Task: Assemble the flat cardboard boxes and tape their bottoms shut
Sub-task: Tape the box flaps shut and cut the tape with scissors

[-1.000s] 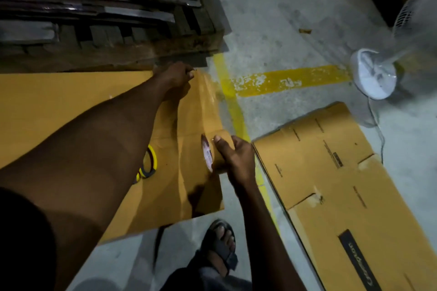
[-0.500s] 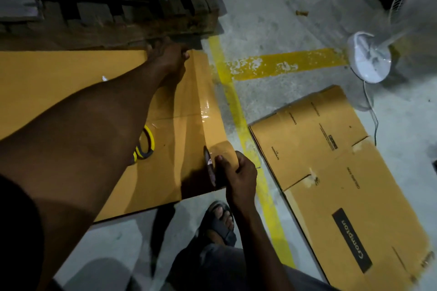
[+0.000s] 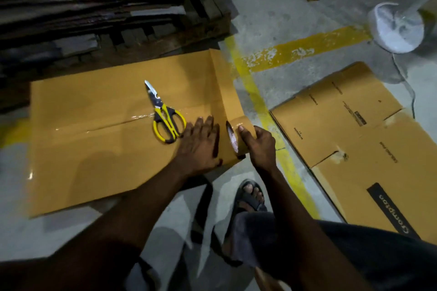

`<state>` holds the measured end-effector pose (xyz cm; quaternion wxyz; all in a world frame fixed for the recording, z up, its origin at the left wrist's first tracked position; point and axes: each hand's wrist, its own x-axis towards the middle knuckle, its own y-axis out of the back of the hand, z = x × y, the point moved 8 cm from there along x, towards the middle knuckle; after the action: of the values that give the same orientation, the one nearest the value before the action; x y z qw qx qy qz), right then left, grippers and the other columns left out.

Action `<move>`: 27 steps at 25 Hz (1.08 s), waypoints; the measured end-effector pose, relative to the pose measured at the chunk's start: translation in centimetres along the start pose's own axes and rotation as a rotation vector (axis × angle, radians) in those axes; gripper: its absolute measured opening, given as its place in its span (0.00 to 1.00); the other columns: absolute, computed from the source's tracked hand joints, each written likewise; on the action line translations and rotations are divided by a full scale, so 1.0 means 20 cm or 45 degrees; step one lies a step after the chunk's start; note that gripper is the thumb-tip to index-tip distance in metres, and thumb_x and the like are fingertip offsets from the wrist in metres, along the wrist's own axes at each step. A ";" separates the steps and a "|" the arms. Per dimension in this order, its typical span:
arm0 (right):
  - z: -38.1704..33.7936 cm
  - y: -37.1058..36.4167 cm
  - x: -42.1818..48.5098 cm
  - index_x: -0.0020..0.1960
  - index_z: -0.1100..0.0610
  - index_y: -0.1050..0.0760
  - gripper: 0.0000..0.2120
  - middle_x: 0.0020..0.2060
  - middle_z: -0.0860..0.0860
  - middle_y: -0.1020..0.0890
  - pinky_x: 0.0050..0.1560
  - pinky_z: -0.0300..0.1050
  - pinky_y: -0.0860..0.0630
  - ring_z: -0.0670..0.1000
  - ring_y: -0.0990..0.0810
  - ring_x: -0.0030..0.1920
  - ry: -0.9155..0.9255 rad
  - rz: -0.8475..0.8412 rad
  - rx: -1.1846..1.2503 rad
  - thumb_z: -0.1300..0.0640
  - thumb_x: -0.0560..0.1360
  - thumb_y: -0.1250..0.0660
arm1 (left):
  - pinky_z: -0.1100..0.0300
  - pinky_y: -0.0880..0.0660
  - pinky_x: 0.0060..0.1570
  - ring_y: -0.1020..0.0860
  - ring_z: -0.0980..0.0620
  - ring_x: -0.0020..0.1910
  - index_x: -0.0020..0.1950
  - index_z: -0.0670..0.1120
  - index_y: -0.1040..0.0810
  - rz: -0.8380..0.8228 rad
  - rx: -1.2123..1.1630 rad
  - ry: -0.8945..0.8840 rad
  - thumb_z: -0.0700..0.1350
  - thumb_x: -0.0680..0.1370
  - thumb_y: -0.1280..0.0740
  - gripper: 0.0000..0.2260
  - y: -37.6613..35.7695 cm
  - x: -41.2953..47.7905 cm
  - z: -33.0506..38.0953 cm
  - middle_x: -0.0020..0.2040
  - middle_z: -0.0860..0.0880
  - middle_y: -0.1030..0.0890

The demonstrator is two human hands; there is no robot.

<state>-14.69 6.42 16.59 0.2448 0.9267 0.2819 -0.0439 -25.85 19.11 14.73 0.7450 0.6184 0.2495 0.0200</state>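
An assembled cardboard box (image 3: 94,149) stands bottom-up in front of me, with glossy clear tape along its centre seam. A strip of brown tape runs down its right edge from the far corner to a brown tape roll (image 3: 234,136). My right hand (image 3: 260,146) grips that roll near the box's near right corner. My left hand (image 3: 201,144) lies flat on the box top just left of the roll, fingers straight, pressing the cardboard. Yellow-handled scissors (image 3: 165,118) rest on the box beside my left hand.
A flat printed cardboard box (image 3: 366,149) lies on the floor to the right. A pallet stacked with flat cartons (image 3: 106,2) stands behind the box. A white fan base (image 3: 399,28) and its cord are at the far right. My sandalled foot (image 3: 250,194) is below the roll.
My left hand has left the far corner and come down flat next to the roll, uncovering the scissors. The right hand has drawn the roll nearer along the right edge.
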 end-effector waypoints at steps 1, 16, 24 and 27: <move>0.00 0.00 -0.02 0.38 0.60 0.22 0.23 0.32 0.56 0.20 0.35 0.48 0.29 0.52 0.23 0.34 -0.012 -0.018 0.006 0.38 0.71 0.37 | 0.40 0.53 0.74 0.54 0.39 0.77 0.79 0.44 0.55 -0.079 0.074 -0.020 0.66 0.69 0.35 0.49 -0.06 -0.05 0.02 0.79 0.42 0.57; 0.02 0.09 -0.21 0.33 0.53 0.26 0.15 0.27 0.46 0.24 0.32 0.41 0.34 0.45 0.26 0.30 -0.063 -0.100 -0.039 0.44 0.73 0.34 | 0.40 0.46 0.73 0.61 0.38 0.77 0.78 0.48 0.65 -0.322 0.162 0.024 0.56 0.71 0.27 0.53 -0.12 -0.06 0.02 0.77 0.44 0.67; 0.09 0.13 -0.29 0.39 0.54 0.25 0.15 0.30 0.46 0.25 0.30 0.32 0.36 0.46 0.27 0.32 -0.093 -0.013 -0.166 0.45 0.77 0.33 | 0.40 0.47 0.74 0.62 0.39 0.77 0.78 0.49 0.65 -0.332 0.143 0.021 0.55 0.71 0.27 0.53 -0.11 -0.06 0.02 0.77 0.45 0.68; 0.13 0.13 -0.30 0.40 0.56 0.24 0.15 0.33 0.50 0.23 0.31 0.38 0.37 0.51 0.25 0.36 -0.121 0.024 -0.206 0.46 0.79 0.34 | 0.40 0.46 0.73 0.62 0.39 0.77 0.78 0.49 0.65 -0.317 0.158 0.026 0.55 0.71 0.27 0.53 -0.11 -0.06 0.02 0.77 0.45 0.68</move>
<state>-18.21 0.23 16.83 0.3324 0.9033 0.2637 -0.0627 -27.45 17.81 13.13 0.6994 0.6273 0.3327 -0.0817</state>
